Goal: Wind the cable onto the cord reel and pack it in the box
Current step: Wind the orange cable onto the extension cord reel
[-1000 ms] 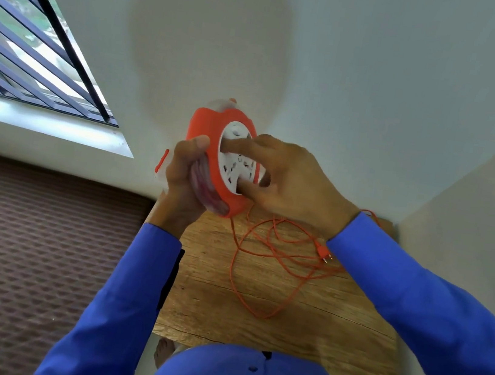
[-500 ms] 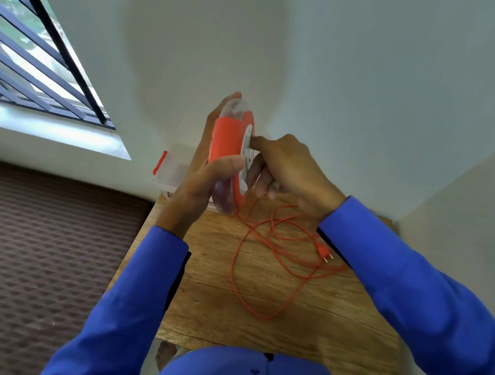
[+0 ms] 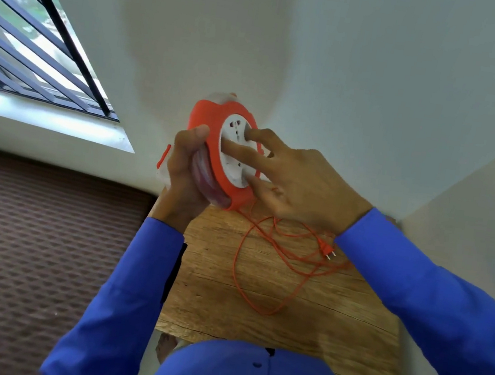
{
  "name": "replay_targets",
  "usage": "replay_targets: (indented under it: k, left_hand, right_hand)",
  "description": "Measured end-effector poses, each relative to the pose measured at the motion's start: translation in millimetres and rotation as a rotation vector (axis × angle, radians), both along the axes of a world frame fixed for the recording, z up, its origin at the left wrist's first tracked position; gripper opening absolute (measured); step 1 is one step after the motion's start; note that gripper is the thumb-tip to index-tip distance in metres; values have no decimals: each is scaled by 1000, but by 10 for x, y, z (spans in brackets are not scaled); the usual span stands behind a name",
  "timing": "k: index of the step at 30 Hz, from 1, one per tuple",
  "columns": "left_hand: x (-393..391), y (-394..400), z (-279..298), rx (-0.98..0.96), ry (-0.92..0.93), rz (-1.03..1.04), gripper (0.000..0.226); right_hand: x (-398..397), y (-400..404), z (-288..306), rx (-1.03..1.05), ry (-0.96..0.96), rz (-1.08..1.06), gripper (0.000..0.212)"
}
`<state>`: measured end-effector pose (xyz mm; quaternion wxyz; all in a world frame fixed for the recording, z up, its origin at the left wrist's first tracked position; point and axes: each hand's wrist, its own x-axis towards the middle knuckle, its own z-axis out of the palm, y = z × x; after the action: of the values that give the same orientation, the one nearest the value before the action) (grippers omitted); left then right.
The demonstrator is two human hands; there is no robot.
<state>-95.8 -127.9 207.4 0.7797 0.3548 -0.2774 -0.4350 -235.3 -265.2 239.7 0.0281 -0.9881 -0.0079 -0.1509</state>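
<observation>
Winding looks partly done: the left hand (image 3: pixel 186 166) clamps the round orange-and-white plastic cord reel (image 3: pixel 223 149) above the wooden table (image 3: pixel 331 326), right hand (image 3: pixel 300 185) fingers spread on its face, while much thin orange cable (image 3: pixel 273 264) lies loose and the translucent box (image 3: pixel 164 166) waits unpacked.

Table (image 3: pixel 207 302) left half bare; loose cable (image 3: pixel 275 254) clutters right, wall (image 3: pixel 474 219) blocks beyond.

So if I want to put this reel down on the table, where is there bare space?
The wooden table is bare along its left side, between the left sleeve and the orange cable, and along the near edge below the cable's loop. The far right is crowded with cable coils and the plug.
</observation>
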Motion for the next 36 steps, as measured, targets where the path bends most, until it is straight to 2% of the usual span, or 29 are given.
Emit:
replay_targets:
  k: [3,6,8,11,13,16,19,20,22,24,25,26,28,31,34,36]
  left_hand:
    - [-51,-45,14,-6,17,-61,70]
    - [-77,-84,58,19,-49,-49,67]
    - [-97,-94,88,35,-76,-31,66]
    - [-117,-91,99,50,-137,15,62]
    - [-122,-88,83,53,-177,14,59]
    - [-157,-107,77,77,-179,16,59]
    - [-197,-106,76,53,-227,10,67]
    - [-209,-94,82,3,-255,2,61]
    - [-206,-144,110,-10,-281,-56,44]
    - [-221,-148,122,15,-198,-15,52]
    - [-213,-151,91,-3,-156,4,57]
    - [-201,-163,65,-24,-130,11,59]
    - [-191,-166,63,-36,-71,21,64]
    - [-189,-150,44,-12,-19,0,68]
    - [-235,-131,29,-11,-33,-38,70]
    - [-261,-130,37,-11,-21,-36,74]
  right_hand:
    - [37,-81,68,10,-22,-37,56]
    - [94,-74,90,372,-122,-172,59]
    - [140,-59,115,618,-174,-243,52]
    - [189,-84,134,699,-226,-323,40]
    - [197,-77,116,774,-227,-350,49]
    - [182,-72,70,961,-157,-453,70]
    - [138,-74,91,1252,64,-516,73]
    - [120,-65,90,1234,66,-509,73]
    - [75,-25,55,931,-76,-494,68]
    - [2,29,17,528,-237,-444,46]
    - [-37,55,6,411,-264,-386,32]
    - [-74,67,5,351,-251,-312,27]
    - [-134,25,-19,294,-187,-156,39]
    - [-190,-57,-20,72,-115,-42,49]
    - [-199,-113,-20,59,-46,-26,52]
    - [-176,-120,-22,95,-80,-49,54]
